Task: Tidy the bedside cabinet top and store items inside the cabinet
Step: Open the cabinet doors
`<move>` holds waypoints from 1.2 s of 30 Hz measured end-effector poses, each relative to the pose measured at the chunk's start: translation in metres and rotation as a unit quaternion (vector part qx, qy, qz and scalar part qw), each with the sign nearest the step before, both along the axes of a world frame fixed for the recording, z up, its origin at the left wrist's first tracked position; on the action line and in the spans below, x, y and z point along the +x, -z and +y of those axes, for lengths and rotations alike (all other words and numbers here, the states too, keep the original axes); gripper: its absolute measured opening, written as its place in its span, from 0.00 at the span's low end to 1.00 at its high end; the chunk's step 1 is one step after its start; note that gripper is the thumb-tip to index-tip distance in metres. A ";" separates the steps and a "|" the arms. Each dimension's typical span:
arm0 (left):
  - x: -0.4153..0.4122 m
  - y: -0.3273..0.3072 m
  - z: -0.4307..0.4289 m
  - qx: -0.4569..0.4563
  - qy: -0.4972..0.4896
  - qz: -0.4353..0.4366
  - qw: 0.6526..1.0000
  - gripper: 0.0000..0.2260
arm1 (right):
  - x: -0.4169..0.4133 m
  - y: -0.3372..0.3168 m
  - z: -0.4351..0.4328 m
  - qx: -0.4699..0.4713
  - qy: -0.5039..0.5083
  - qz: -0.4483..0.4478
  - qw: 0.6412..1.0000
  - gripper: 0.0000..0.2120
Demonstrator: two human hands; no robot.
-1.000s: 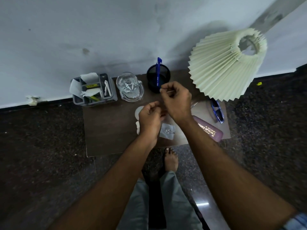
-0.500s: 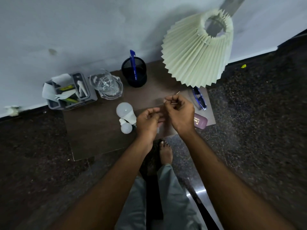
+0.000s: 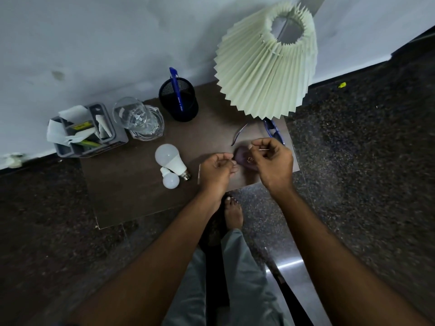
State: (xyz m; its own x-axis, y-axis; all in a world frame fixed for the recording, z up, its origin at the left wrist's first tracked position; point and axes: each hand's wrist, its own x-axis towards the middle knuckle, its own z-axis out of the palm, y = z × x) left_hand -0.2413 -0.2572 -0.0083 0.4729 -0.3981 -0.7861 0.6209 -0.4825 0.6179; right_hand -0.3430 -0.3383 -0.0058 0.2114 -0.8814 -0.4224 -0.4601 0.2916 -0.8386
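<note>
The cabinet top is a dark brown surface standing against a pale wall, with both hands held over its front right part. The right hand pinches a thin pin-like object between thumb and fingertips, above a purple glasses case that lies near the right edge. The left hand is curled just beside it, fingers drawn together; whether it holds anything cannot be told. A pair of blue-framed glasses lies toward the back right corner, partly under the pleated lampshade. Along the back edge stand a black mesh pen holder with a blue pen, a glass jug, and, at the back left corner, a grey organiser stuffed with papers. Near the middle lie a large white bulb and a small white bulb, touching.
</note>
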 end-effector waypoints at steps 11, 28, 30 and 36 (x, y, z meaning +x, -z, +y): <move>0.011 -0.003 0.036 -0.011 -0.040 -0.051 0.998 0.07 | 0.022 0.009 0.031 0.004 -0.074 -0.061 0.995 0.04; -0.045 0.063 0.183 0.100 -0.108 -0.009 0.989 0.11 | -0.042 0.067 0.158 0.153 -0.059 -0.031 0.986 0.03; -0.042 0.069 0.187 0.097 -0.121 -0.019 0.988 0.11 | -0.045 0.080 0.159 0.160 -0.069 -0.008 0.985 0.04; -0.028 0.095 0.185 0.095 -0.138 -0.081 0.983 0.02 | -0.043 0.130 0.153 0.137 -0.109 0.000 0.985 0.17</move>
State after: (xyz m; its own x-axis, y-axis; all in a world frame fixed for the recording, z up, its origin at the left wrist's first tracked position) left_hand -0.2693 -0.0724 -0.1036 0.6674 -0.0902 -0.7392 0.6449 -0.4265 0.6343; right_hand -0.3862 -0.1855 -0.1354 0.3836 -0.6684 -0.6373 -0.5364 0.4004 -0.7429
